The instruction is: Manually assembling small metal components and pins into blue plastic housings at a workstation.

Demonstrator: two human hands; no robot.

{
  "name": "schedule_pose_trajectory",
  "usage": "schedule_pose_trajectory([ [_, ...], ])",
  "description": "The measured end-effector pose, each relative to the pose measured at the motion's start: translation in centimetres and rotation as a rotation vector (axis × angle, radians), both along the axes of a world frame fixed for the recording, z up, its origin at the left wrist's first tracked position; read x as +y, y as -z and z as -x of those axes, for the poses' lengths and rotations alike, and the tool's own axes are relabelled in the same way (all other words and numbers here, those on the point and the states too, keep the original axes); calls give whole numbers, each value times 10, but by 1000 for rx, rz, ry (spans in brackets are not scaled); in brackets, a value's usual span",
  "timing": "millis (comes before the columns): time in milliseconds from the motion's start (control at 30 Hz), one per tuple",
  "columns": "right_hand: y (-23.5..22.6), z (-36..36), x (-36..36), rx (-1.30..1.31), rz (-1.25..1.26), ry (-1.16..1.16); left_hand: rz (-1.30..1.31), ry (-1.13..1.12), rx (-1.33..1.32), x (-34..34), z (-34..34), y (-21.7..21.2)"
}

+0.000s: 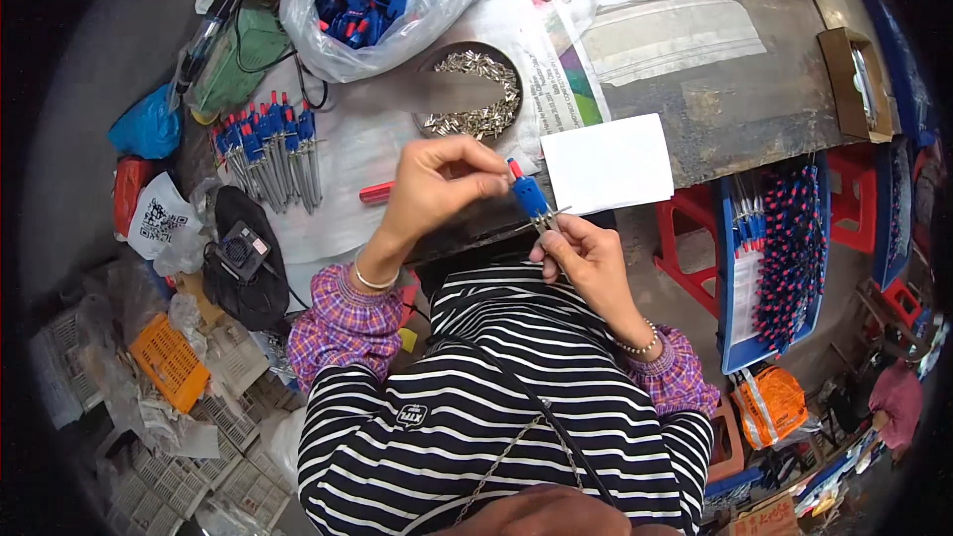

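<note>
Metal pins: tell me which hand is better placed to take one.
Left, probably: the left hand is nearer the metal pins, while the right hand grips the blue piece.

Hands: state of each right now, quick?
Left hand: fingers curled beside the blue-and-red piece; can't tell whether it grips anything.
Right hand: closed, holding that same piece.

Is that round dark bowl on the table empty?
Not empty: small silvery metal pieces lie inside the bowl. A blurred patch covers part of it, so I cannot tell how full.
</note>
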State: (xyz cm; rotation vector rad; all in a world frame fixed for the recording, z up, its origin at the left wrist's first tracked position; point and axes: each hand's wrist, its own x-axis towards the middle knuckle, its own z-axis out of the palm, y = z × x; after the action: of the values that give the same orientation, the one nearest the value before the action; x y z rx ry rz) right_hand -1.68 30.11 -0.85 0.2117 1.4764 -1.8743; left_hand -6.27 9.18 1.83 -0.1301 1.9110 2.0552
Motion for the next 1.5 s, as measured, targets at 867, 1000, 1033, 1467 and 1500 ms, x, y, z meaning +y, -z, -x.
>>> schedule_pose_trajectory([
  [867, -11, -5, 5, 495, -304, -56, 259, 67, 156, 16, -12, -1],
  [1000, -8, -6, 4, 471, -264, -33, -64, 112, -163, 11, -8, -7],
  [1033, -8, -6, 4, 470, -263, -33, -48, 133, -187, 10, -8, -8],
  [1467, -13, -1, 10, 109, -37, -45, -12, 115, -151, 9, -7, -1],
  [1500, -12, 1, 11, 126, -41, -45, 10, 65, -46, 5, -4, 2],
])
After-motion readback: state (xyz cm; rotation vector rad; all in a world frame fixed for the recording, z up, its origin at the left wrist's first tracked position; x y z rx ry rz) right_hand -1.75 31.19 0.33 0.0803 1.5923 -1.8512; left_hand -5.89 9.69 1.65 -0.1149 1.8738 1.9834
